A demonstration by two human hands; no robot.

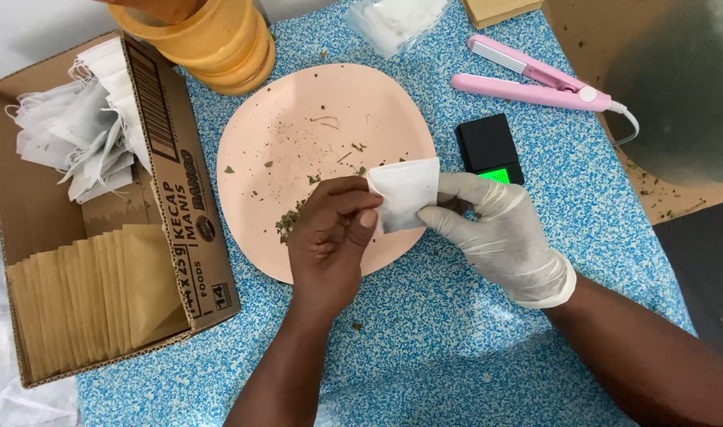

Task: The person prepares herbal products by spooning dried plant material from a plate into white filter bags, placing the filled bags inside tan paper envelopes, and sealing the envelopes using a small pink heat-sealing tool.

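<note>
Both my hands hold one small white filter bag over the lower right of a pink plate. My bare left hand pinches the bag's left edge with thumb and fingers. My right hand, in a white glove, grips the bag's right side. Dried green herb bits lie scattered on the plate, with a small pile just left of my left hand.
A cardboard box at left holds white filter bags and brown paper sachets. Behind the plate are stacked orange bowls, a bag of white filters, a pink flat sealing iron and a small black scale.
</note>
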